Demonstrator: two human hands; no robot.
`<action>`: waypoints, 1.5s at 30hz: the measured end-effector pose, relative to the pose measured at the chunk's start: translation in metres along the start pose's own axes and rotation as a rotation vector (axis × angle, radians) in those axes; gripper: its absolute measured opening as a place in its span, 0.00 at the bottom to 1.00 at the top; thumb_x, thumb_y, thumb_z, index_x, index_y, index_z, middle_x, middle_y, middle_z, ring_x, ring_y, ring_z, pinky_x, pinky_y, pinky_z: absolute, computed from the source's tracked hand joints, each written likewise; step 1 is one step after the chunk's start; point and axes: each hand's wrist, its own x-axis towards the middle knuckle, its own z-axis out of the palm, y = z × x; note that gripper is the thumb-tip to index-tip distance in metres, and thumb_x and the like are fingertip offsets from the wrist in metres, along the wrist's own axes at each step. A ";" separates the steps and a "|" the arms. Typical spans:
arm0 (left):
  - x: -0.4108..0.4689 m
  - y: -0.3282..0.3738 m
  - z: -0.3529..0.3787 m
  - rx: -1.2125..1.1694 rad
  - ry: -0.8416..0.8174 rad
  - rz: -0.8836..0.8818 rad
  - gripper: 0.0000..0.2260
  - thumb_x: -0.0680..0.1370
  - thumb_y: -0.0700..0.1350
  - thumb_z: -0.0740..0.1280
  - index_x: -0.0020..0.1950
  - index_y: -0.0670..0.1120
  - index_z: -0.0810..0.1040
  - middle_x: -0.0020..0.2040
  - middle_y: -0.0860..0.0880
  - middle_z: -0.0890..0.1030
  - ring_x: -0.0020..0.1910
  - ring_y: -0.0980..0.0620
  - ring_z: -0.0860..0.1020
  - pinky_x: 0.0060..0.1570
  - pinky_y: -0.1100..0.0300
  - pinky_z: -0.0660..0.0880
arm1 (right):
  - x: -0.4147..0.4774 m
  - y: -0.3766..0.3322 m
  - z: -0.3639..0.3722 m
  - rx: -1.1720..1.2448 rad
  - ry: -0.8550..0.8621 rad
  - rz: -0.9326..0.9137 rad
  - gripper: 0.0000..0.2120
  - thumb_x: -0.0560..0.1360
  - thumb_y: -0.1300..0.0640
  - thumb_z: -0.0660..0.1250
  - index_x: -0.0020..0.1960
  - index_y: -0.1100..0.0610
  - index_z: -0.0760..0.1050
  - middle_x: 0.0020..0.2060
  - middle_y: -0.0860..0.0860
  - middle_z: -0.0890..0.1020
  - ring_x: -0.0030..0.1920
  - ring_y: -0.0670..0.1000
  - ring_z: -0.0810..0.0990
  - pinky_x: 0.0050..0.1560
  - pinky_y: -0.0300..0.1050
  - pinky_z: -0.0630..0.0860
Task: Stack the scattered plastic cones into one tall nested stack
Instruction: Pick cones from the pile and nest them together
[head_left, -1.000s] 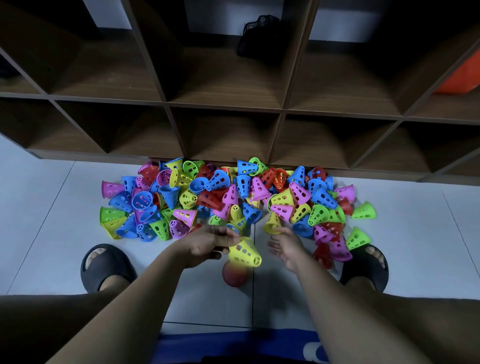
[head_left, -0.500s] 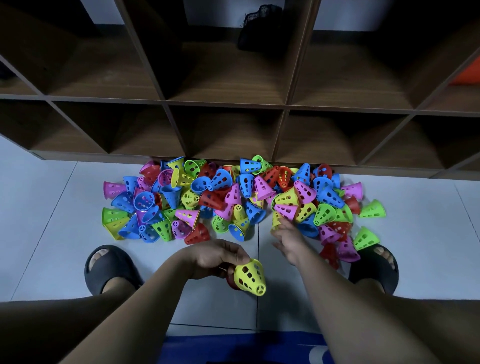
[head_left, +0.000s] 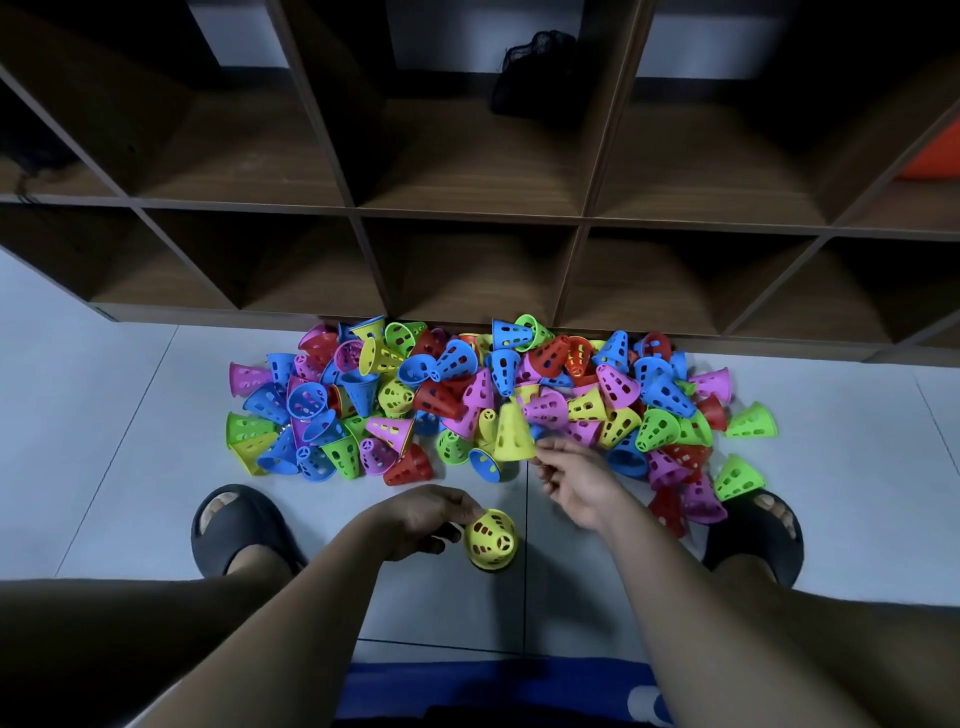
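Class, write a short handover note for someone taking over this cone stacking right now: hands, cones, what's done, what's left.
Left hand grips the started stack, yellow cone on top, low over the floor; how many are nested beneath cannot be told.
Right hand pinches the rim of an upright yellow cone at the pile's near edge.
The pile lies against the shelf unit.
Done: barely begun.
Left: nest that yellow cone, then nearly the whole pile.
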 end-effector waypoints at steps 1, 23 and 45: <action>0.001 -0.003 0.000 -0.012 0.007 -0.005 0.05 0.83 0.45 0.69 0.54 0.48 0.85 0.47 0.49 0.82 0.43 0.51 0.75 0.37 0.63 0.71 | -0.004 -0.001 0.001 0.006 -0.035 0.011 0.08 0.81 0.67 0.68 0.58 0.60 0.76 0.42 0.56 0.82 0.37 0.49 0.76 0.35 0.42 0.71; 0.037 -0.037 -0.027 -0.451 0.582 0.166 0.13 0.84 0.46 0.68 0.68 0.55 0.74 0.58 0.41 0.84 0.47 0.45 0.82 0.44 0.55 0.74 | -0.021 0.012 -0.006 -0.719 -0.513 0.244 0.19 0.78 0.67 0.71 0.68 0.59 0.74 0.46 0.54 0.83 0.39 0.48 0.79 0.37 0.40 0.71; 0.049 -0.034 -0.069 0.848 0.832 0.102 0.21 0.78 0.37 0.63 0.71 0.49 0.77 0.48 0.42 0.84 0.48 0.38 0.83 0.43 0.52 0.79 | 0.029 0.026 -0.017 -0.689 0.035 0.005 0.11 0.83 0.58 0.64 0.63 0.49 0.77 0.58 0.51 0.82 0.54 0.52 0.84 0.49 0.48 0.81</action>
